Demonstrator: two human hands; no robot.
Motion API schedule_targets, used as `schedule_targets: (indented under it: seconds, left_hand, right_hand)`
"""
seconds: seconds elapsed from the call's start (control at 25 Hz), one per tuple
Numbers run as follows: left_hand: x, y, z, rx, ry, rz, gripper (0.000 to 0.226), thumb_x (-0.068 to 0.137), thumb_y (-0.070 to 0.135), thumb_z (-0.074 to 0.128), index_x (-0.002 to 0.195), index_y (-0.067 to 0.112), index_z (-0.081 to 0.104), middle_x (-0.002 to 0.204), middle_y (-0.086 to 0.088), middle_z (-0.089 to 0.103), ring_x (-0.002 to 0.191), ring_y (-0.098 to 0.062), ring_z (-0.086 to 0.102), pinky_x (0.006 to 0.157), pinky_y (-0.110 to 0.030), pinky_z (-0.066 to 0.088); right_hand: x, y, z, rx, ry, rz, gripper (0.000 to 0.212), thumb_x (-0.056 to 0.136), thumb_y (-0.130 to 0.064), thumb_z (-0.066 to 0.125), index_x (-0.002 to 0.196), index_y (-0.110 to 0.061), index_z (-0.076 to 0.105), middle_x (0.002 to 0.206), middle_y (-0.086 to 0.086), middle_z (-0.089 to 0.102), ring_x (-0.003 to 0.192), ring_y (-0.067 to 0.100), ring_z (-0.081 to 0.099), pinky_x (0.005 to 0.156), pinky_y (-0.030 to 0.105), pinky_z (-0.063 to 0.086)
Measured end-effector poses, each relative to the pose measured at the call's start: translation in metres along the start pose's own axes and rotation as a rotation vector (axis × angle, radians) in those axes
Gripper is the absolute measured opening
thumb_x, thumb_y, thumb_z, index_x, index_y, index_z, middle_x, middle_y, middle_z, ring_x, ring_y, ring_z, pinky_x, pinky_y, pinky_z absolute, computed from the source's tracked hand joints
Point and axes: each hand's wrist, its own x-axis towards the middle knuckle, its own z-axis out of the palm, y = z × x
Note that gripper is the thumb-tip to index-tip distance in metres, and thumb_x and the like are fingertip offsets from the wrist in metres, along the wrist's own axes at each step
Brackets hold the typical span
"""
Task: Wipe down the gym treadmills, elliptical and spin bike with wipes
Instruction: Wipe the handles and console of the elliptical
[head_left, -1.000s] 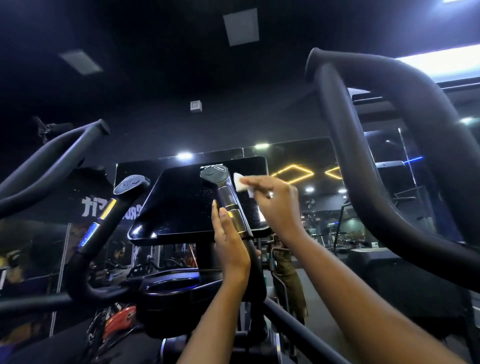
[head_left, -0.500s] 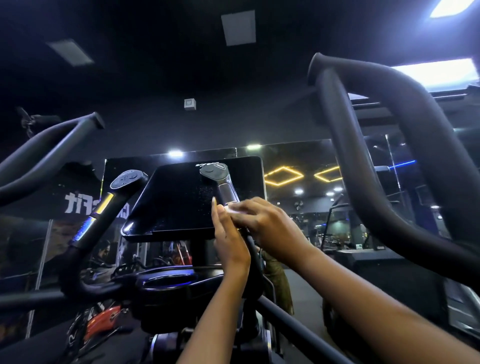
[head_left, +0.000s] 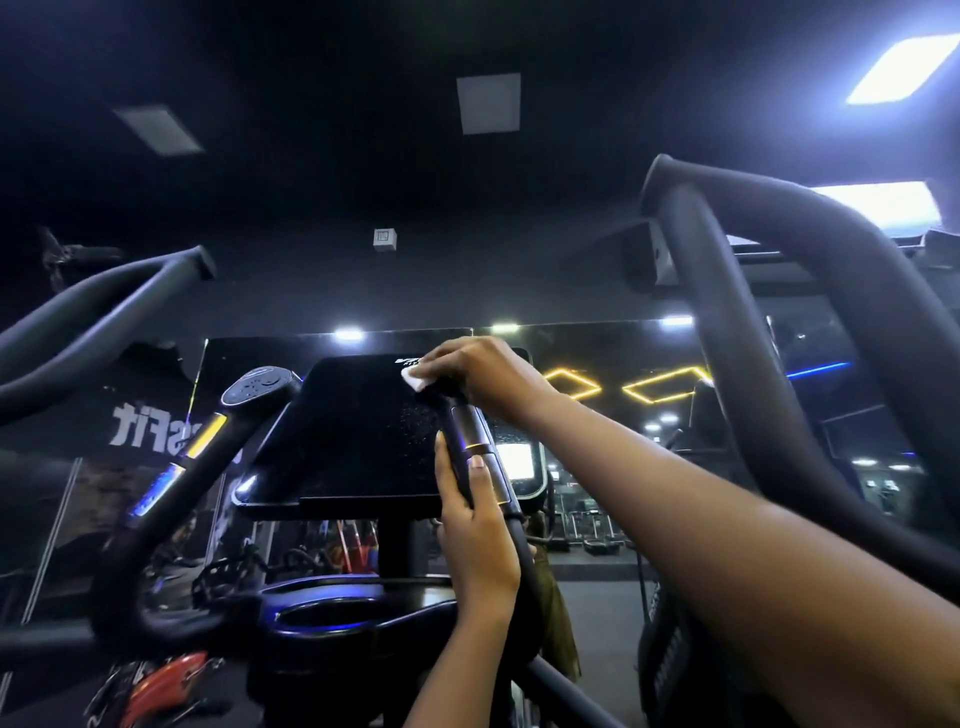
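I stand at a black elliptical with a dark console screen (head_left: 363, 441) ahead. Its right inner handle (head_left: 470, 431), black with metal sensor bands, rises in front of the screen. My left hand (head_left: 475, 525) grips this handle low down, thumb lying along the sensor. My right hand (head_left: 483, 374) covers the handle's top and holds a small white wipe (head_left: 415, 379) against it. The handle's end cap is hidden under my right hand.
The left inner handle (head_left: 254, 395) with buttons stands beside the console. Thick moving arms curve at left (head_left: 104, 306) and right (head_left: 737, 332). A mirror behind reflects gym machines and yellow hexagon lights (head_left: 571, 384). A cup holder tray (head_left: 322, 613) lies below the console.
My right hand with the wipe slid down the handle to my left hand, then back up to its top. My left hand kept its place on the handle.
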Motion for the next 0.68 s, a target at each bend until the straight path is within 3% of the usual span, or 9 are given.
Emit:
schedule_targets:
  seconds: [0.08, 0.16, 0.2, 0.28, 0.36, 0.44, 0.52, 0.6, 0.68]
  left_hand:
    - [0.000, 0.000, 0.000, -0.014, 0.011, 0.007, 0.050, 0.082, 0.066, 0.033, 0.131, 0.068, 0.022, 0.120, -0.003, 0.063, 0.097, -0.037, 0.063, 0.088, -0.056, 0.049]
    - [0.002, -0.002, -0.001, -0.011, 0.004, 0.012, 0.054, 0.082, 0.066, 0.033, 0.134, 0.063, 0.022, 0.120, -0.004, 0.063, 0.095, -0.036, 0.064, 0.086, -0.054, 0.050]
    - [0.003, -0.004, -0.001, 0.000, 0.000, 0.014, 0.053, 0.087, 0.062, 0.034, 0.139, 0.057, 0.021, 0.123, -0.003, 0.062, 0.098, -0.033, 0.064, 0.088, -0.051, 0.050]
    - [0.003, -0.003, -0.001, 0.010, -0.005, 0.018, 0.049, 0.096, 0.052, 0.034, 0.143, 0.049, 0.020, 0.128, -0.003, 0.058, 0.104, -0.029, 0.061, 0.091, -0.047, 0.048]
    - [0.001, 0.001, -0.002, 0.003, -0.017, 0.021, 0.048, 0.099, 0.047, 0.033, 0.144, 0.046, 0.019, 0.133, -0.003, 0.055, 0.110, -0.027, 0.058, 0.091, -0.040, 0.047]
    - [0.000, 0.001, -0.002, 0.006, -0.002, 0.007, 0.047, 0.100, 0.039, 0.034, 0.146, 0.040, 0.022, 0.137, -0.002, 0.052, 0.117, -0.024, 0.054, 0.088, -0.032, 0.041]
    - [0.000, 0.002, -0.002, 0.008, 0.014, 0.018, 0.046, 0.100, 0.041, 0.033, 0.145, 0.042, 0.023, 0.138, -0.003, 0.051, 0.121, -0.026, 0.052, 0.095, -0.036, 0.040]
    - [0.001, 0.003, -0.002, 0.012, 0.038, 0.028, 0.044, 0.100, 0.046, 0.031, 0.144, 0.044, 0.025, 0.140, -0.005, 0.051, 0.124, -0.028, 0.050, 0.105, -0.045, 0.036]
    - [0.000, 0.005, -0.001, 0.011, 0.069, 0.009, 0.043, 0.102, 0.040, 0.028, 0.144, 0.040, 0.029, 0.141, -0.002, 0.050, 0.126, -0.023, 0.048, 0.105, -0.036, 0.034]
  right_hand:
    - [-0.004, 0.011, 0.004, 0.092, 0.097, 0.110, 0.027, 0.081, 0.002, 0.063, 0.103, -0.009, 0.072, 0.109, 0.009, 0.069, 0.102, 0.020, 0.063, 0.093, 0.027, 0.046]
    - [-0.019, 0.013, 0.009, 0.153, 0.261, 0.214, 0.033, 0.078, 0.011, 0.057, 0.101, -0.008, 0.072, 0.107, 0.009, 0.069, 0.102, 0.017, 0.064, 0.093, 0.017, 0.043]
    - [-0.028, 0.010, 0.011, 0.197, 0.315, 0.266, 0.035, 0.078, 0.011, 0.055, 0.102, -0.007, 0.072, 0.106, 0.009, 0.070, 0.096, 0.010, 0.066, 0.087, 0.008, 0.042]
    - [-0.048, 0.000, 0.015, 0.308, 0.359, 0.393, 0.035, 0.083, 0.009, 0.053, 0.108, -0.008, 0.069, 0.094, 0.009, 0.072, 0.061, -0.011, 0.057, 0.062, 0.001, 0.040]
    - [-0.068, -0.011, 0.018, 0.409, 0.369, 0.478, 0.034, 0.086, 0.007, 0.053, 0.112, -0.010, 0.067, 0.085, 0.007, 0.070, 0.047, -0.008, 0.048, 0.048, 0.005, 0.036]
    - [-0.089, -0.019, 0.019, 0.465, 0.380, 0.444, 0.034, 0.084, 0.009, 0.054, 0.110, -0.009, 0.068, 0.099, 0.005, 0.070, 0.074, -0.013, 0.057, 0.064, 0.002, 0.043]
    - [-0.109, -0.026, 0.019, 0.429, 0.387, 0.356, 0.033, 0.081, 0.010, 0.057, 0.108, -0.007, 0.069, 0.107, 0.005, 0.068, 0.100, -0.008, 0.055, 0.082, 0.002, 0.042]
    - [-0.128, -0.029, 0.022, 0.347, 0.400, 0.278, 0.032, 0.077, 0.009, 0.060, 0.105, -0.005, 0.069, 0.106, 0.007, 0.069, 0.105, -0.003, 0.054, 0.087, 0.003, 0.041]
    - [-0.145, -0.033, 0.021, 0.286, 0.402, 0.219, 0.031, 0.075, 0.007, 0.061, 0.102, -0.005, 0.071, 0.104, 0.007, 0.070, 0.103, -0.001, 0.056, 0.088, 0.005, 0.042]
